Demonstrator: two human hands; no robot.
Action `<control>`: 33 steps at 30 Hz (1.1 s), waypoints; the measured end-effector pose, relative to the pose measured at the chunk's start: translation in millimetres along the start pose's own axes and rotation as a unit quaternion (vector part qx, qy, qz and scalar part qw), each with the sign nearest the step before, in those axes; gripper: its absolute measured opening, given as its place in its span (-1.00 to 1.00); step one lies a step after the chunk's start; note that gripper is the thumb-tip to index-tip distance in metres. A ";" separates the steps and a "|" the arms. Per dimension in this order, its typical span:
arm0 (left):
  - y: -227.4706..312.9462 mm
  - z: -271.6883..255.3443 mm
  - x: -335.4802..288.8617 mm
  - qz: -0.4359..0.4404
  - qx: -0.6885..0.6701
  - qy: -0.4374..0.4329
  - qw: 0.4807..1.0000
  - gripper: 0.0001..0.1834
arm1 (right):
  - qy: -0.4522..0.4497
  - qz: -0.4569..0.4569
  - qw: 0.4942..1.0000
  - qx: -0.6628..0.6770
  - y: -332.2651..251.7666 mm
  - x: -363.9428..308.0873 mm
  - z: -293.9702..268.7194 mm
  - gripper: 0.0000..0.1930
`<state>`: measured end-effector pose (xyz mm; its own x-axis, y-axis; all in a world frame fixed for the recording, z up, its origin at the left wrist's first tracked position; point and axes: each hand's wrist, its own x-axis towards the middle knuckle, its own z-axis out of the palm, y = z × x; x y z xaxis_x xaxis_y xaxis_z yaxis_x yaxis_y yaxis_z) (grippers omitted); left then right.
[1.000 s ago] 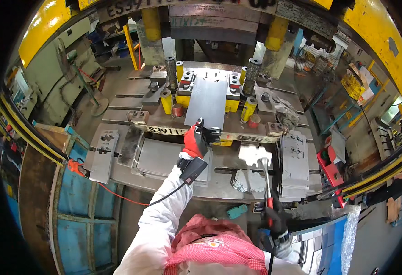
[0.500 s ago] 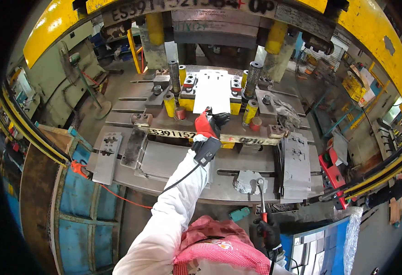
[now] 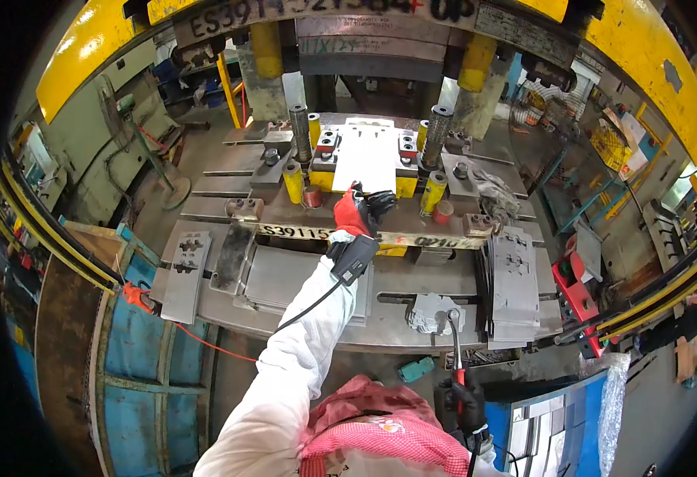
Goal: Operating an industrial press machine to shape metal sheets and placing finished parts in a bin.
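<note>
My left hand, in a red and black glove, is at the near edge of a bright flat sheet metal blank. Its fingers close on that edge; the fingertips are partly hidden. The blank lies on the lower die between two upright guide posts. A dark box with a cable is strapped to my left wrist. Low on the right, my right hand, in a black glove, is wrapped round the red handle of a metal-shafted tool. The tool's round head rests over a small stack of cut metal pieces.
Flat sheets are stacked left of centre on the press table. Cut parts lie at its left and right. Yellow stop blocks stand beside the die. The upper press part hangs above; a blue rack stands lower left.
The view has shifted very slightly. My left hand stays at the blank's near edge, and my right hand keeps the tool over the small stack.
</note>
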<state>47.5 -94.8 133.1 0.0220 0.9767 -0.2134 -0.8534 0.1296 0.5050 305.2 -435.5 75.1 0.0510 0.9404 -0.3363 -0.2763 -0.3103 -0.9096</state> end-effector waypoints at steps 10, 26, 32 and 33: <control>5.6 -10.6 7.6 0.088 0.049 -0.007 0.995 -0.56 | -0.022 -0.008 1.000 -0.008 7.8 5.7 -2.3 -0.56; -1.8 4.5 9.7 0.034 -0.046 0.010 0.998 -0.46 | -0.001 -0.009 1.000 -0.007 4.8 -2.7 -2.1 -0.55; 16.1 -10.3 -9.7 0.002 -0.062 -0.060 0.996 -0.44 | -0.005 0.004 1.000 -0.008 9.9 -8.1 1.0 -0.59; 16.0 -10.0 -25.8 0.015 -0.048 -0.045 0.998 -0.45 | -0.005 0.007 1.000 -0.007 12.5 -8.9 -0.2 -0.60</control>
<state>28.1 -119.7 138.3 0.0388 0.9917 -0.1225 -0.9002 0.0879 0.4266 301.4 -447.8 66.7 0.0381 0.9375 -0.3458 -0.2643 -0.3243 -0.9083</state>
